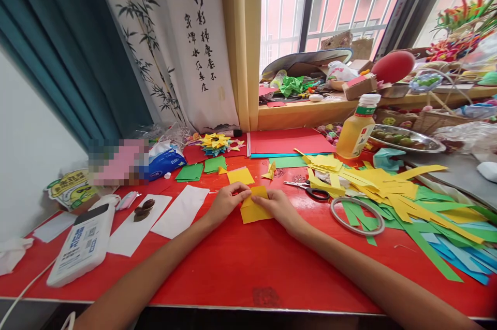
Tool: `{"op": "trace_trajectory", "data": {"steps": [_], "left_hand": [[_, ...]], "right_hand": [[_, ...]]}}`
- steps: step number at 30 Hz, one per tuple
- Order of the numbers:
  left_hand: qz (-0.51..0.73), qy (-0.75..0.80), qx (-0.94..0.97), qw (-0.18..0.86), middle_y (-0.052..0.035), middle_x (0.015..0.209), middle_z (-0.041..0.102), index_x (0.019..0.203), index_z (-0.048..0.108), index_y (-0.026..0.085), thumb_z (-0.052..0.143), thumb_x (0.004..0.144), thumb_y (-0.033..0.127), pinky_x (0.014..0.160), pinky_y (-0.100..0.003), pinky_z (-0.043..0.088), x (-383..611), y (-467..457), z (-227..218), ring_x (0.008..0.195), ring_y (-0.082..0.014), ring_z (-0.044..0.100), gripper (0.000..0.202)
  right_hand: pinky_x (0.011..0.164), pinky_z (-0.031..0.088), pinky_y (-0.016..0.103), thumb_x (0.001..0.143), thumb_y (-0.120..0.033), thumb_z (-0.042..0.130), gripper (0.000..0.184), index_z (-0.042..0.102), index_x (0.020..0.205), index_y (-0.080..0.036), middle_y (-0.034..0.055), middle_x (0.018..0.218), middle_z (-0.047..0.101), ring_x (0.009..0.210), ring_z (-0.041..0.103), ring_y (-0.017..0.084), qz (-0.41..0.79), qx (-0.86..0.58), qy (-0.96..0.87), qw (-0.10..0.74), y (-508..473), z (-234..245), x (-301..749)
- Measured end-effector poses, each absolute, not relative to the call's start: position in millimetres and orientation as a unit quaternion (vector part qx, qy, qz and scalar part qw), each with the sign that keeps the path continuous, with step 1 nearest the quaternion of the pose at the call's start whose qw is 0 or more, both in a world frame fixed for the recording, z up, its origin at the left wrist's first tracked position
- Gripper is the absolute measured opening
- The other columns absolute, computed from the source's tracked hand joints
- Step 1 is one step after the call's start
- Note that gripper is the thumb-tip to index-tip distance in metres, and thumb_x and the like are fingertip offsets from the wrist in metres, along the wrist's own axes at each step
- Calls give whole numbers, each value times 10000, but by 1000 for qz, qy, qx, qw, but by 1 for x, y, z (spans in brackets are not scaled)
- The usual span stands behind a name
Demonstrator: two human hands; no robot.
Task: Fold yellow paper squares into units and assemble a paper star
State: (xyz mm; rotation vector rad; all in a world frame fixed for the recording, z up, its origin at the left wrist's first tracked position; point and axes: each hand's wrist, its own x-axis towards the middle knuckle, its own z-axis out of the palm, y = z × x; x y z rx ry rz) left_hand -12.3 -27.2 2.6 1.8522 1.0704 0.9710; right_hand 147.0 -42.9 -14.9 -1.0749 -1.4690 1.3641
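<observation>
Between my two hands is a square of yellow paper, held just above the red table. My left hand pinches its upper left edge, and my right hand grips the right side with the thumb on top. Beyond it lies a flat yellow sheet, with a small folded yellow piece to the right. Two stacks of green squares sit left of those. A finished-looking ring of folded yellow and blue paper rests farther back.
Black-handled scissors and a roll of tape lie right of my hands. Paper strips pile up beyond. A juice bottle stands at the back. White sheets and a white plastic box are at left.
</observation>
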Motion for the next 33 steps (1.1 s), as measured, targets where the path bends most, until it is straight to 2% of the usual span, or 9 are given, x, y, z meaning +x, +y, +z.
{"op": "trace_trajectory", "data": {"steps": [9,19,24,28,33], "left_hand": [[381,412,676,478,6,663,494,709,533,131,510,719,361,583,-206,392,-13,-29,4,627,-95,456,231],[368,443,726,376,17,648,503,714,536,155,464,740,410,545,-201,361,-13,-31,2,600,-96,448,267],[363,450,736,352,11,653,510,711,536,154,452,741,410,561,-208,363,-13,-31,2,616,-105,449,271],[345,463,743,338,25,586,458,658,507,152,441,746,410,534,-201,347,-12,-31,1,570,-94,410,280],[346,455,745,345,31,595,432,671,488,156,445,747,398,508,-191,327,-12,-32,1,553,-85,392,257]], "right_hand": [[474,369,228,645,-435,577,321,630,738,-133,44,698,640,586,555,167,544,-437,-598,395,-41,-18,148],[515,388,238,676,-387,546,267,612,747,-138,40,727,639,619,562,172,533,-425,-604,413,-40,-21,147],[507,384,241,672,-369,548,248,610,729,-135,37,702,637,601,562,170,548,-424,-587,419,-42,-18,147],[533,407,252,684,-358,540,233,608,762,-150,37,738,644,637,577,181,580,-405,-552,442,-43,-14,146],[572,431,266,688,-341,539,230,613,799,-153,42,757,645,674,583,193,579,-398,-526,479,-42,-15,148]]}}
